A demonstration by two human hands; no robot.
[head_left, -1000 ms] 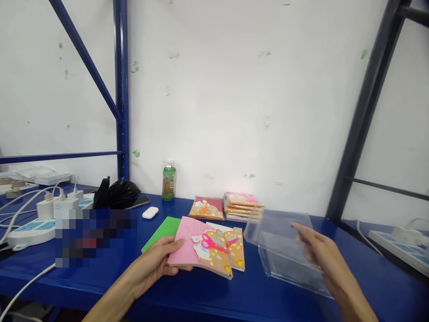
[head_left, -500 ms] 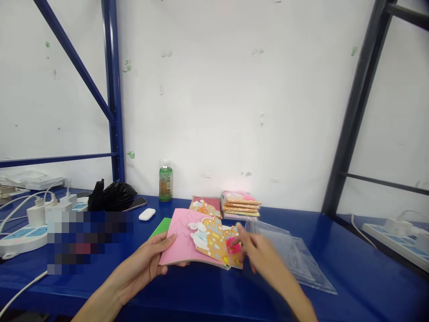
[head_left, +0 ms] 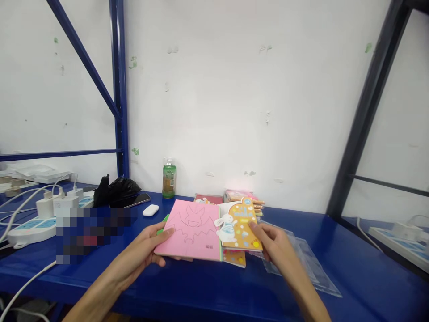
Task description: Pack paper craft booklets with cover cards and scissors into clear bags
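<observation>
Held in both hands over the blue table is a booklet (head_left: 192,230), opened out. On its left side a pink page shows a thin line drawing of a bat. Its orange cover (head_left: 239,223), with a white rabbit, lies folded out to the right. My left hand (head_left: 152,243) is closed on the pink page's left edge, thumb on top. The fingers of my right hand (head_left: 270,239) pinch the orange cover's right edge. Part of another orange cover (head_left: 236,257) pokes out below. A bit of green paper (head_left: 163,228) shows behind the left hand.
Behind the booklet are a stack of packets (head_left: 261,206) and a red item (head_left: 214,198). Clear plastic sleeves (head_left: 313,264) lie at right. To the left are a white earphone case (head_left: 150,210), a green bottle (head_left: 169,179), a black bag (head_left: 119,192), a phone (head_left: 136,200) and power strips (head_left: 33,231).
The orange rabbit cover has swung right and now lies flatter, exposing the whole bat drawing. My right hand has taken hold of the cover's edge. The view has shifted slightly.
</observation>
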